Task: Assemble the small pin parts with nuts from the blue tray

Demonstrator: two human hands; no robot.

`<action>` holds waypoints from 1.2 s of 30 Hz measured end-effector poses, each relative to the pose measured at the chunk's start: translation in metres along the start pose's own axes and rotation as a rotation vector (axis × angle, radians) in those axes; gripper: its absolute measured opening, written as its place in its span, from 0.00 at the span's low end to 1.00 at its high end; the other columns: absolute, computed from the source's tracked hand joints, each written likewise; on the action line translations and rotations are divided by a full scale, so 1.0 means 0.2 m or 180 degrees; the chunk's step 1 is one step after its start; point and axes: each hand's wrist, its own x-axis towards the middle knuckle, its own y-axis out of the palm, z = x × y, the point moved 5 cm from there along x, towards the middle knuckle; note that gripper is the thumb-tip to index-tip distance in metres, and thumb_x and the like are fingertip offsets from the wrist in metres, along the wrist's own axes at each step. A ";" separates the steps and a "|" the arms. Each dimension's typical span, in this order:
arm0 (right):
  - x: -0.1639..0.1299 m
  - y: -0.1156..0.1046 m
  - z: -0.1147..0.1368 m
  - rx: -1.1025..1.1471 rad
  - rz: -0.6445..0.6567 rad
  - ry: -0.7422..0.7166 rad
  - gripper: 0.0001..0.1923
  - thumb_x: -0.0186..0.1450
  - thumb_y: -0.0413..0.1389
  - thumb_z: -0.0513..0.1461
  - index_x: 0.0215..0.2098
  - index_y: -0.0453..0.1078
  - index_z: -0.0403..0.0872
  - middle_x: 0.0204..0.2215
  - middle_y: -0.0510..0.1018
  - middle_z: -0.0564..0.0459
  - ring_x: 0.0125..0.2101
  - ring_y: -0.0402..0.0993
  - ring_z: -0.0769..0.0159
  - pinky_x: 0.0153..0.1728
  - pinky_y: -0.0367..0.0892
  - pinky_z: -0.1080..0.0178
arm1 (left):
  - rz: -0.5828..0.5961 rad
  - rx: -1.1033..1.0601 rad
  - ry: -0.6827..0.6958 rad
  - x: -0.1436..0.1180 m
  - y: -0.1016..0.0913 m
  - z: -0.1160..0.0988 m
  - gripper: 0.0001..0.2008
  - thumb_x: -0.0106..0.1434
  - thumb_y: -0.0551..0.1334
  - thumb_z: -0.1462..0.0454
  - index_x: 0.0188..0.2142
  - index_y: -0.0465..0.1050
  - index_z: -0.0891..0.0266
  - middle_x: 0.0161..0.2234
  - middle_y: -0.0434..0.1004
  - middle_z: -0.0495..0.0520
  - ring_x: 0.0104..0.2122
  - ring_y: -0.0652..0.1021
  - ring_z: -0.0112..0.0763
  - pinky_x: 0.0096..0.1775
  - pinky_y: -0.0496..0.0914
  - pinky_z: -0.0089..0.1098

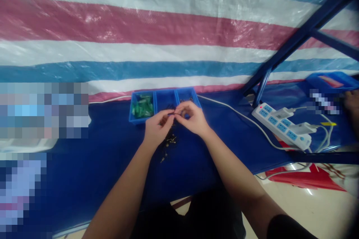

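My left hand [159, 127] and my right hand [192, 117] meet fingertip to fingertip in front of a blue three-part tray [143, 120]. Both are closed in a pinch around a small dark piece [173, 113], too small to name. Green pieces [143, 106] fill the tray's left compartment. Dark bits show in the middle compartment, and small metallic parts [183, 100] lie in the right one, partly hidden by my right hand. Below my hands, several small dark and brass-coloured screw-like parts [170, 140] lie scattered on the blue table surface [185, 171].
A white power strip [283, 127] with plugged-in chargers lies to the right, its white cable [238, 112] running behind the tray. Blue metal frame bars [291, 44] rise at right. Another blue tray [333, 81] and another person's hand [352, 106] are at far right. A striped sheet [140, 26] hangs behind.
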 end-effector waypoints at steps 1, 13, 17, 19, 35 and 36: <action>0.00 0.00 0.00 -0.0085 -0.0015 0.0014 0.09 0.65 0.61 0.41 0.42 0.69 0.48 0.36 0.80 0.51 0.32 0.77 0.70 0.31 0.73 0.66 | -0.0012 0.0017 -0.0006 0.00 0.00 0.00 0.12 0.65 0.66 0.58 0.46 0.80 0.59 0.30 0.82 0.50 0.25 0.79 0.27 0.31 0.73 0.27; 0.01 -0.03 0.00 -0.0284 -0.0246 -0.0047 0.11 0.65 0.63 0.40 0.45 0.76 0.48 0.38 0.85 0.49 0.35 0.82 0.66 0.36 0.78 0.63 | -0.0073 -0.0624 -0.0505 0.01 0.01 0.02 0.12 0.66 0.65 0.56 0.43 0.77 0.62 0.21 0.76 0.47 0.18 0.74 0.23 0.22 0.68 0.23; 0.01 -0.03 0.02 -0.0337 -0.0315 -0.0068 0.11 0.65 0.62 0.40 0.45 0.77 0.49 0.38 0.85 0.50 0.35 0.82 0.66 0.35 0.78 0.63 | -0.0162 -0.0761 -0.0532 0.02 0.00 0.03 0.12 0.65 0.66 0.56 0.42 0.77 0.62 0.20 0.76 0.48 0.19 0.74 0.23 0.23 0.68 0.24; 0.01 -0.03 0.03 -0.0373 -0.0321 -0.0030 0.10 0.65 0.62 0.40 0.45 0.77 0.49 0.37 0.85 0.50 0.35 0.83 0.66 0.34 0.78 0.63 | -0.0196 -0.0829 -0.0537 0.03 -0.01 0.03 0.12 0.66 0.66 0.56 0.42 0.77 0.62 0.20 0.75 0.48 0.19 0.74 0.24 0.23 0.68 0.24; 0.01 -0.06 -0.05 -0.0880 -0.0415 0.0237 0.06 0.64 0.60 0.37 0.38 0.78 0.48 0.33 0.83 0.54 0.26 0.75 0.71 0.32 0.73 0.65 | -0.0557 -0.0495 -0.0709 0.02 -0.05 0.04 0.13 0.69 0.60 0.57 0.47 0.76 0.61 0.21 0.74 0.47 0.20 0.75 0.23 0.24 0.67 0.22; 0.01 -0.06 -0.04 -0.0874 -0.0436 0.0220 0.05 0.63 0.59 0.37 0.37 0.78 0.48 0.32 0.83 0.54 0.25 0.74 0.72 0.31 0.72 0.65 | -0.0557 -0.0498 -0.0697 0.02 -0.05 0.04 0.12 0.69 0.60 0.57 0.46 0.76 0.61 0.21 0.74 0.47 0.20 0.75 0.23 0.24 0.67 0.23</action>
